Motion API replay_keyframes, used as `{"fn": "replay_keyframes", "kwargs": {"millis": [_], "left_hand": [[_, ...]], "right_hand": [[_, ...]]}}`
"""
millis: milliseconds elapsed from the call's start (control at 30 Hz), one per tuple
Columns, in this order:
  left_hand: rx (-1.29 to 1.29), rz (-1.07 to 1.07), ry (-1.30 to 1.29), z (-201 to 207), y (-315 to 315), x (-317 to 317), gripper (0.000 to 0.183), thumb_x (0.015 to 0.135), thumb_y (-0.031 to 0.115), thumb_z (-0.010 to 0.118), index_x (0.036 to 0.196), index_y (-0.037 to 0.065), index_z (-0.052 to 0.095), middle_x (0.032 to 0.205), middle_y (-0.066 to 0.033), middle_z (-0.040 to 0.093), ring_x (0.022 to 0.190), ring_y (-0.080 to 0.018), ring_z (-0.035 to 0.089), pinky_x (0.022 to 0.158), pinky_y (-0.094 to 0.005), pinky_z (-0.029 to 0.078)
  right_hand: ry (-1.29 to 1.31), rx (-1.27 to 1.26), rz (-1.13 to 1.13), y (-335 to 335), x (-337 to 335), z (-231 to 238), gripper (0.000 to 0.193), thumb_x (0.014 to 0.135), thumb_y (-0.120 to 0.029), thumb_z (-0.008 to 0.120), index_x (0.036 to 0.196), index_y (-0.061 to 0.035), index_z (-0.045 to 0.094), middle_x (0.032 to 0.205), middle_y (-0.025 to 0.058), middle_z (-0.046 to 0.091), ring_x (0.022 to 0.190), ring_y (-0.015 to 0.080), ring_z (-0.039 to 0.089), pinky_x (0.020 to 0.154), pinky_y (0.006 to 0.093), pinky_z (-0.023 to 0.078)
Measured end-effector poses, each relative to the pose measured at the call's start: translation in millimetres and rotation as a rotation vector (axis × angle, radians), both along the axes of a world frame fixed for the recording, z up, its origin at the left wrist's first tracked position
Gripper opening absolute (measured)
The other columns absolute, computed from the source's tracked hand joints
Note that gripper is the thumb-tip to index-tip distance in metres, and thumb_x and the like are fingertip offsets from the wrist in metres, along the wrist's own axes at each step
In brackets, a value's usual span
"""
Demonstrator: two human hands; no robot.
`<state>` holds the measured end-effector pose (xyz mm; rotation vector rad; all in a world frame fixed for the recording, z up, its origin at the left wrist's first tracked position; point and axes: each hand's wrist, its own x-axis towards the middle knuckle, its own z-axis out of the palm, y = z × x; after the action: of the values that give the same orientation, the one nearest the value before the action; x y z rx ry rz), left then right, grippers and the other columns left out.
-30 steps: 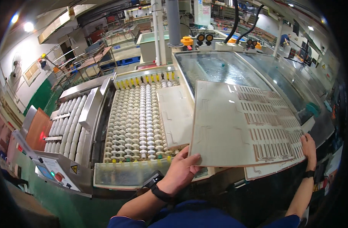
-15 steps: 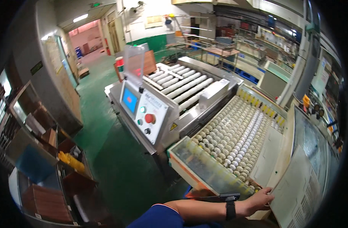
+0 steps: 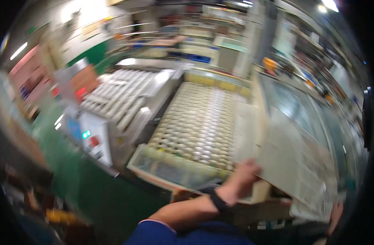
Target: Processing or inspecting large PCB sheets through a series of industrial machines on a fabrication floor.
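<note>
My left hand (image 3: pixel 244 175), with a dark band on the wrist, is closed on the left edge of a pale, flat panel (image 3: pixel 291 155) with slotted vents. The panel lies tilted over the right side of a conveyor machine. At its lower right, beside a vented end, is my right hand (image 3: pixel 337 212); blur and the picture's rim hide its fingers. Left of the panel, rows of small pale rollers (image 3: pixel 191 126) fill the machine's open bed. A second pale cover (image 3: pixel 245 126) lies flat along the right side of these rollers.
Further left stands a steel roller conveyor (image 3: pixel 117 92) with a control panel (image 3: pixel 95 136) carrying a red button. A clear-topped tank (image 3: pixel 289 98) adjoins on the right. Blue bins (image 3: pixel 199 58) stand farther back. Shelving with a yellow item (image 3: pixel 64 216) is at the lower left.
The whole view has swung right and is blurred. My left hand keeps hold of the panel's edge. My right hand has come into view at the panel's lower right, and more of the panel shows.
</note>
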<state>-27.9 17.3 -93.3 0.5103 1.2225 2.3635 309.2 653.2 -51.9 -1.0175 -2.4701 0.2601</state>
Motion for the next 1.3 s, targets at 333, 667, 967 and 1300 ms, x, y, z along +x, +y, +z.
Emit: {"fn": "replay_keyframes", "kwargs": {"millis": [333, 667, 967, 1300], "left_hand": [[0.049, 0.385, -0.291, 38.8, -166.5, -108.7, 0.035, 0.094, 0.008, 0.057, 0.128, -0.001, 0.055, 0.11, -0.0114, 0.067, 0.092, -0.0229, 0.068, 0.074, -0.0322, 0.061], [0.104, 0.619, -0.223, -20.3, -285.1, -210.9, 0.035, 0.096, 0.0, 0.049, 0.131, -0.001, 0.048, 0.125, -0.0153, 0.06, 0.115, -0.0284, 0.061, 0.094, -0.0429, 0.056], [-0.287, 0.736, -0.384, -77.7, -304.9, -262.0, 0.026, 0.097, 0.004, 0.05, 0.122, -0.002, 0.054, 0.115, -0.013, 0.062, 0.093, -0.0249, 0.066, 0.069, -0.0346, 0.058], [-0.616, 0.64, -0.506, -138.3, -321.2, -286.5, 0.029, 0.095, 0.005, 0.047, 0.12, 0.002, 0.061, 0.106, -0.0093, 0.066, 0.082, -0.0265, 0.066, 0.06, -0.038, 0.055]], "right_hand": [[0.301, 0.211, -0.366, -99.5, 10.6, 30.8, 0.04, 0.099, -0.032, 0.057, 0.115, 0.004, 0.064, 0.117, 0.0189, 0.064, 0.111, 0.0327, 0.06, 0.097, 0.0374, 0.045], [0.666, -0.126, -0.339, -108.6, 16.6, 5.4, 0.039, 0.101, -0.033, 0.055, 0.101, 0.0047, 0.065, 0.088, 0.0047, 0.062, 0.084, 0.0128, 0.053, 0.08, 0.0277, 0.043], [0.624, -0.172, -0.309, -102.5, 21.9, -2.6, 0.037, 0.102, -0.031, 0.055, 0.097, 0.0043, 0.064, 0.084, 0.0043, 0.061, 0.08, 0.0129, 0.053, 0.076, 0.0279, 0.043], [0.627, -0.157, -0.298, -106.8, 22.7, -1.7, 0.037, 0.101, -0.031, 0.055, 0.096, 0.0041, 0.063, 0.084, 0.0036, 0.061, 0.08, 0.0126, 0.053, 0.076, 0.028, 0.044]]}}
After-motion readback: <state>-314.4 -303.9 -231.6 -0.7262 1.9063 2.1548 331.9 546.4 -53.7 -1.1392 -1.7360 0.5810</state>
